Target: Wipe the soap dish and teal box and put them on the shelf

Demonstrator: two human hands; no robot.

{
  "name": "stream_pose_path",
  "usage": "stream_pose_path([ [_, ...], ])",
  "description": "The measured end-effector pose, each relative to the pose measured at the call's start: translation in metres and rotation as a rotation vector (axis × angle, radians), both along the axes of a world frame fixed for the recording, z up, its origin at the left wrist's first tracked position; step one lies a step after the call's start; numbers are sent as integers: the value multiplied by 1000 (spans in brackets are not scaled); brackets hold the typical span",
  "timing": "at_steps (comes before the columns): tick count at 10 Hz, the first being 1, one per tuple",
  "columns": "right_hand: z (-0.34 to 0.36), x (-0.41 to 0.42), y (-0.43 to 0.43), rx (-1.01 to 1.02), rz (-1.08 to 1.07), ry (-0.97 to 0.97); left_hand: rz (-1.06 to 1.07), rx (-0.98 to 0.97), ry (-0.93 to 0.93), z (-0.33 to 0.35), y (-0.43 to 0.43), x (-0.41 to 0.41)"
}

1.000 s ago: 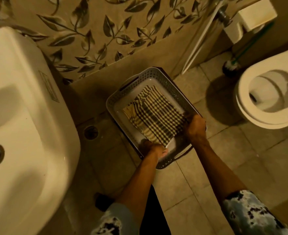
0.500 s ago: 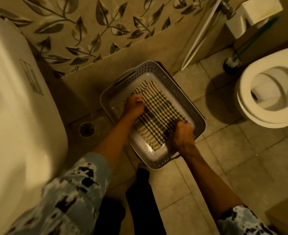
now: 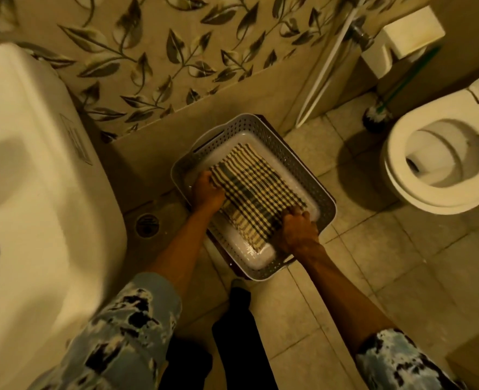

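A checked cloth (image 3: pixel 253 195) lies spread inside a perforated grey basket (image 3: pixel 324 201) on the bathroom floor. My left hand (image 3: pixel 205 191) grips the cloth's left edge inside the basket. My right hand (image 3: pixel 298 230) is closed on the cloth's near right corner, by the basket's rim. The cloth hides most of the basket's bottom. No soap dish, teal box or shelf shows in the head view.
A white washbasin (image 3: pixel 35 170) fills the left side. A toilet (image 3: pixel 441 161) stands at the right with a brush (image 3: pixel 379 114) beside it. A floor drain (image 3: pixel 147 224) sits left of the basket. The leaf-patterned wall (image 3: pixel 148 52) is just behind it.
One second ago both hands held the basket's near end. My left hand has since moved up to the cloth's left edge and stays there. The right hand keeps its grip.
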State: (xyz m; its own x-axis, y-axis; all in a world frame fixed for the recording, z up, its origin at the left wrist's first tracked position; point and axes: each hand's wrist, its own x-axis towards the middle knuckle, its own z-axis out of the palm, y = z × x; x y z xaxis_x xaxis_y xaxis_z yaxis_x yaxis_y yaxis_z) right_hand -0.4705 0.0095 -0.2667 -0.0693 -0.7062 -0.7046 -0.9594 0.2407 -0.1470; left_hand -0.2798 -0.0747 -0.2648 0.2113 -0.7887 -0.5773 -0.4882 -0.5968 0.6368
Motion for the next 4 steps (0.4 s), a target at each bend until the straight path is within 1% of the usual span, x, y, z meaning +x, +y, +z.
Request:
stream_pose_path([
  [1, 5, 2, 3, -3, 52, 59, -97, -34, 2, 16, 10, 3],
  [2, 28, 8, 10, 5, 6, 50, -203, -27, -86, 38, 37, 10],
  [3, 57, 19, 20, -13, 5, 57, -122, -62, -56, 62, 76, 16],
  [4, 95, 40, 37, -31, 17, 13, -177, -114, -60, 87, 119, 23],
])
